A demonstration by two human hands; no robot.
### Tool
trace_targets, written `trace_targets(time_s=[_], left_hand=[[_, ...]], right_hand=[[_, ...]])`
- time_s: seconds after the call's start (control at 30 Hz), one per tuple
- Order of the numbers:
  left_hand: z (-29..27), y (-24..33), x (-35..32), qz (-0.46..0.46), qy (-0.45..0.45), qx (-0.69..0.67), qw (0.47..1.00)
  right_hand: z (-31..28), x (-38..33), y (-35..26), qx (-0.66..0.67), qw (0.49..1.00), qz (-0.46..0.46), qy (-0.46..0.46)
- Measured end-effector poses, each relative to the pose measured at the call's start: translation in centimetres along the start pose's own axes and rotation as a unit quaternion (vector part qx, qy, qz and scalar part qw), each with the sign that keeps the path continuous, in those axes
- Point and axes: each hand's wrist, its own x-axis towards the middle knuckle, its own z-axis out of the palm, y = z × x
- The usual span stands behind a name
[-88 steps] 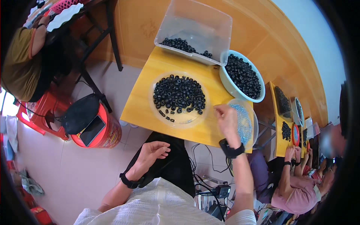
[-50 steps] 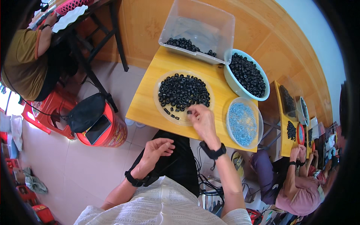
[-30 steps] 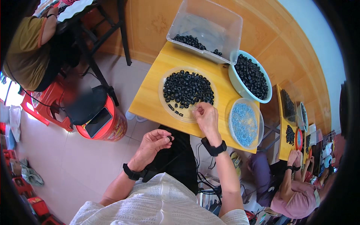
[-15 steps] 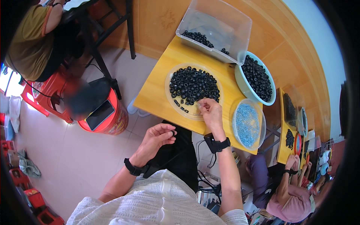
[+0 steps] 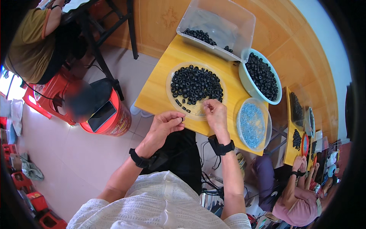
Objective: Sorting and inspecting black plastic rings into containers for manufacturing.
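Between thumb and fingers my left hand [image 5: 166, 126] pinches a small black ring-shaped piece [image 5: 182, 119], just off the near edge of the yellow table [image 5: 156, 91]. Closed fingertips of my right hand [image 5: 216, 117] hover over the near right part of a shallow clear round tray [image 5: 171, 100]. Whatever they hold is too small to make out. A heap of small black ring-shaped pieces [image 5: 196, 84] fills the tray's far part, with a few lying apart at its near left. To the right of my right hand is a clear round container of tiny pale-blue pieces [image 5: 251, 126].
A clear plastic bin [image 5: 217, 21] with some black pieces stands at the table's far end. Beside it, a pale-blue basin [image 5: 244, 82] holds many more. On the left, a phone [image 5: 102, 116] lies on a red bucket [image 5: 120, 124]. Other people sit at left and right.
My left hand has moved up and right, nearer the table edge and my right hand, still pinching the black piece. My right hand stays by the tray, its fingertips shifted slightly.
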Motion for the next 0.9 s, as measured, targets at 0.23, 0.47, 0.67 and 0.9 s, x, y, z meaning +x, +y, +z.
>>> trace_targets(time_s=[0.23,0.47,0.67,0.9], left_hand=[[-0.8,-0.8,-0.8,-0.019,-0.001,-0.01,1.0],[-1.7,-1.7,-1.4,-0.025,-0.001,-0.027,0.999],[-2.1,-2.2,-1.8,-0.029,0.005,-0.036,0.999],[-2.0,-2.5,-2.1,-0.029,-0.001,-0.042,0.999]], right_hand=[[-0.1,-0.4,-1.8,-0.089,0.996,-0.024,-0.015],[0.7,0.3,-2.0,-0.183,0.979,-0.064,-0.065],[1.2,0.5,-2.3,-0.205,0.969,-0.114,-0.075],[1.3,0.6,-1.9,-0.192,0.97,-0.126,-0.078]])
